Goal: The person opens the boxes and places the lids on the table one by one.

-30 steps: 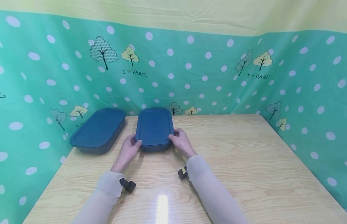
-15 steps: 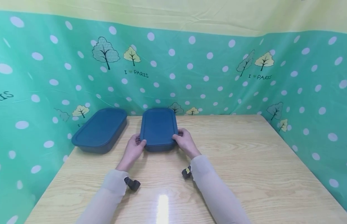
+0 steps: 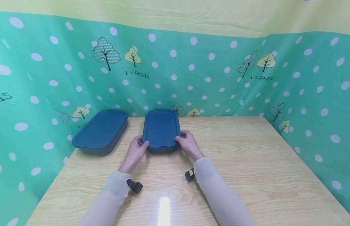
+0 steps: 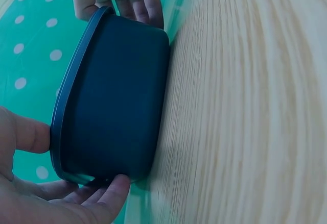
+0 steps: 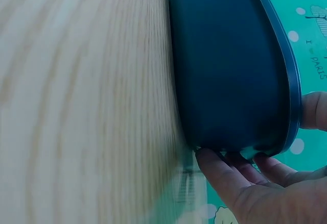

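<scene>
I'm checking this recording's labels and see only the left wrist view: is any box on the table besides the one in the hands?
Observer: Yes, the head view shows a second lidded box to the left of the held box, apart from it.
Operator: How does the held box look from above?
Observer: It has a dark blue lid with a border line set inside its edge.
Operator: Is the curtain printed only with dots?
Observer: No, trees and PARIS lettering also appear on the curtain.

Lidded dark-blue box (image 3: 161,129), round-cornered, upright on the table (image 3: 248,163)
</scene>
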Demonstrator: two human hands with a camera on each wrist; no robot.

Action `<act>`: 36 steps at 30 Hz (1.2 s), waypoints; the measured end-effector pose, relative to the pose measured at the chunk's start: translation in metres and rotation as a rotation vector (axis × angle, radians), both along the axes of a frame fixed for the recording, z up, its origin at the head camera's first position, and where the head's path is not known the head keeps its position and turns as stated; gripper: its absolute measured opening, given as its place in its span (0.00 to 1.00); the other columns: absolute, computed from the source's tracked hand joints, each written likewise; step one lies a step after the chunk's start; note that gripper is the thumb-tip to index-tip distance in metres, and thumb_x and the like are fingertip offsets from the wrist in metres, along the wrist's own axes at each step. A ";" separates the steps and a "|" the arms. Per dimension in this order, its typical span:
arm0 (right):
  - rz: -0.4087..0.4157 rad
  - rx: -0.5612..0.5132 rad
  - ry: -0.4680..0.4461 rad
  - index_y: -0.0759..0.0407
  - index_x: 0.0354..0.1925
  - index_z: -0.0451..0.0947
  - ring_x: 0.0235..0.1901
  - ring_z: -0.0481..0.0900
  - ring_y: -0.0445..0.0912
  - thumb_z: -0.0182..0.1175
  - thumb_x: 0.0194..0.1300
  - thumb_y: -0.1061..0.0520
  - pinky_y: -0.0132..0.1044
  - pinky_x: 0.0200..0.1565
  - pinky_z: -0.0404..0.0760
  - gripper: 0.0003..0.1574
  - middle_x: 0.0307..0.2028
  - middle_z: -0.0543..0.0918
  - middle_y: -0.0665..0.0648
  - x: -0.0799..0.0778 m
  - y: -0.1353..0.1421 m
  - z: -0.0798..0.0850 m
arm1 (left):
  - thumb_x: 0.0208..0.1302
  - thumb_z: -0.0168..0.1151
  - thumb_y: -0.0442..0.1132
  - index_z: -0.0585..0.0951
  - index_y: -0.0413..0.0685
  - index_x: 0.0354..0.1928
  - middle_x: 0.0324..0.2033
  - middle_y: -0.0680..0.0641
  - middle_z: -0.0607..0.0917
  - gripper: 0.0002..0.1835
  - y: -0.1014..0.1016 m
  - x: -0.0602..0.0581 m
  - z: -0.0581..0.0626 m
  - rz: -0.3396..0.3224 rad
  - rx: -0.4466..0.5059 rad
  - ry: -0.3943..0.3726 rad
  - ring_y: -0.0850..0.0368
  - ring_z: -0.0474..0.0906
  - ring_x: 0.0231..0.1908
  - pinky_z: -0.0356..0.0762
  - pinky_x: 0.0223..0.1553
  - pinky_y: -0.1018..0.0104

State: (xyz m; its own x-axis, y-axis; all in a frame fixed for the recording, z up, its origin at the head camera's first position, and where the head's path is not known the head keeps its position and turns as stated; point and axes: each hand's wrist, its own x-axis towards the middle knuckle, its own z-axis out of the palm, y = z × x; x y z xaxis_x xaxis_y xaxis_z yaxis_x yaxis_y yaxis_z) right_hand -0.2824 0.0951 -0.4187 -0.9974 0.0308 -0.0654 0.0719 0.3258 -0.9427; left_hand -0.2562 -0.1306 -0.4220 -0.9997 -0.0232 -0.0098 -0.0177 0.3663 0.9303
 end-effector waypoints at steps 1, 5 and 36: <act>0.000 0.000 0.001 0.63 0.56 0.65 0.46 0.73 0.47 0.54 0.56 0.53 0.40 0.48 0.73 0.30 0.45 0.73 0.58 0.000 0.000 0.000 | 0.65 0.48 0.41 0.54 0.38 0.65 0.58 0.36 0.65 0.29 0.001 0.000 0.000 0.001 0.001 0.004 0.42 0.64 0.57 0.68 0.53 0.54; -0.009 0.005 0.003 0.62 0.54 0.66 0.46 0.73 0.47 0.54 0.56 0.53 0.39 0.48 0.73 0.28 0.45 0.74 0.57 0.000 0.002 -0.001 | 0.65 0.49 0.41 0.55 0.38 0.65 0.57 0.36 0.65 0.29 0.003 -0.001 -0.001 0.003 -0.003 0.007 0.43 0.64 0.57 0.68 0.53 0.55; -0.027 0.001 -0.015 0.64 0.56 0.64 0.46 0.73 0.49 0.55 0.55 0.54 0.41 0.47 0.74 0.30 0.46 0.73 0.59 0.005 0.026 0.002 | 0.66 0.49 0.42 0.56 0.39 0.64 0.57 0.36 0.66 0.28 0.025 -0.001 -0.004 -0.028 -0.019 0.006 0.42 0.64 0.57 0.68 0.53 0.54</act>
State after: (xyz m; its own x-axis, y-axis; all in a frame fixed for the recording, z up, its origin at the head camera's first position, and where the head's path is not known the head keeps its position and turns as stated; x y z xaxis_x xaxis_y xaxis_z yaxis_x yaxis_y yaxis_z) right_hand -0.2773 0.1212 -0.4169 -0.9951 0.0573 -0.0805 0.0948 0.3245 -0.9411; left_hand -0.2577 -0.1060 -0.4260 -1.0000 0.0043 -0.0037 -0.0018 0.3844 0.9232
